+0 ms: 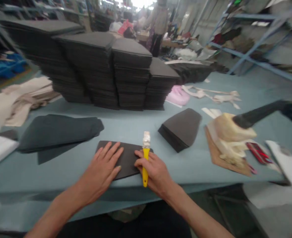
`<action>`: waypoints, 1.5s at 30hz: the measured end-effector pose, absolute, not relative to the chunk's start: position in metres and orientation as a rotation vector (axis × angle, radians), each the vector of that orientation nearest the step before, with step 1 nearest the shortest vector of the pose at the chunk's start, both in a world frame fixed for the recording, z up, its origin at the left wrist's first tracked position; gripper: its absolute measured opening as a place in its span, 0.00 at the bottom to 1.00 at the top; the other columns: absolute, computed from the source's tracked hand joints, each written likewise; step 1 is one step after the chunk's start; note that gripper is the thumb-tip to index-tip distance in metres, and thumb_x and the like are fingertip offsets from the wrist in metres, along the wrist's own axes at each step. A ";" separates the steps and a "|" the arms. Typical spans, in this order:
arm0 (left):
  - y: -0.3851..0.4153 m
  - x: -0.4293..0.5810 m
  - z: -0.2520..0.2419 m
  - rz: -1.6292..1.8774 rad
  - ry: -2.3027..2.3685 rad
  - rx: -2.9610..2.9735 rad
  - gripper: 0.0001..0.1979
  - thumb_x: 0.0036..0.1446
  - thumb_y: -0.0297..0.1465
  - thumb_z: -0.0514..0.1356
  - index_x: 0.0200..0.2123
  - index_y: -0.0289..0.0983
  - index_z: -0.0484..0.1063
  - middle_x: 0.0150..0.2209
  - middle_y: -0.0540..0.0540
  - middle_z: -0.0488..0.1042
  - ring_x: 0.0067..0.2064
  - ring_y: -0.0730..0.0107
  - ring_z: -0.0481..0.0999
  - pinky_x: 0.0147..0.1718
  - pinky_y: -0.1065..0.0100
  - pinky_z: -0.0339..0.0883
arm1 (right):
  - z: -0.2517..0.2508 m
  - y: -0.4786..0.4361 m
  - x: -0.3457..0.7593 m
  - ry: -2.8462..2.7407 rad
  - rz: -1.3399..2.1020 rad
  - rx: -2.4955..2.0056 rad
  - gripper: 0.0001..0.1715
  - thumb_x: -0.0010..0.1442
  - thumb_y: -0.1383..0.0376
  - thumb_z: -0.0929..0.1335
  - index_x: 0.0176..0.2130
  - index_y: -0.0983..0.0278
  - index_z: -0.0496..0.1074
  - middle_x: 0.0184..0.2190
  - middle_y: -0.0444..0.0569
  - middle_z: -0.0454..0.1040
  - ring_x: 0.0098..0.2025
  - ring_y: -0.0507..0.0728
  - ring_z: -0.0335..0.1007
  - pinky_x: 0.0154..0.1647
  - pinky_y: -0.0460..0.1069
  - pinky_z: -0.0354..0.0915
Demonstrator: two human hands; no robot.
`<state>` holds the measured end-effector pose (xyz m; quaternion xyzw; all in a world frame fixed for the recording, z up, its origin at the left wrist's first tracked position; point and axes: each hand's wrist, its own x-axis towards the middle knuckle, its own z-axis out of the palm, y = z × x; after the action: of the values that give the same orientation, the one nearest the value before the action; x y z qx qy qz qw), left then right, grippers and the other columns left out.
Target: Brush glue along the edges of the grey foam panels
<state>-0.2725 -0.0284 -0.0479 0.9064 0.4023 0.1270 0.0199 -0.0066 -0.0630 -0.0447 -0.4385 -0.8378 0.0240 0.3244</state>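
Pressing dark foam pc (128,162) on the table (195,172), left hand (100,168) lay flat, open; right hand (153,173) held yellow-handled brush (146,155) in closed grip.

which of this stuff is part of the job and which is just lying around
In use: left hand, flat on the dark foam panel; right hand, gripping the yellow-handled brush.

Lying about: tall dark foam stacks, small dark stack, pink piece, red item.
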 end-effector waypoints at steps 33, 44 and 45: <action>-0.016 -0.291 -0.009 0.482 1.214 2.783 0.21 0.75 0.29 0.52 0.66 0.44 0.69 0.70 0.43 0.72 0.70 0.65 0.73 0.70 0.62 0.69 | -0.051 -0.060 0.025 -2.120 -0.124 -0.902 0.14 0.72 0.75 0.62 0.44 0.63 0.74 0.57 0.61 0.84 0.52 0.60 0.84 0.50 0.53 0.80; -0.017 -0.327 -0.012 0.805 1.755 2.548 0.20 0.73 0.38 0.58 0.64 0.41 0.70 0.62 0.40 0.78 0.65 0.57 0.77 0.67 0.52 0.73 | -0.047 -0.065 0.027 -2.088 -0.222 -0.893 0.13 0.72 0.77 0.61 0.45 0.63 0.72 0.54 0.65 0.85 0.47 0.63 0.87 0.44 0.55 0.82; -0.016 -0.334 -0.011 0.821 1.801 2.523 0.20 0.73 0.39 0.58 0.64 0.41 0.70 0.62 0.39 0.78 0.65 0.55 0.77 0.67 0.51 0.72 | -0.048 -0.066 0.027 -2.093 -0.220 -0.900 0.13 0.72 0.77 0.62 0.45 0.63 0.72 0.55 0.65 0.84 0.47 0.63 0.87 0.45 0.55 0.82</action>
<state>-0.3343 -0.0161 -0.0112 0.7863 0.5614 0.2559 -0.0326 0.0268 -0.0655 -0.0476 -0.3579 -0.8325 -0.0876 0.4138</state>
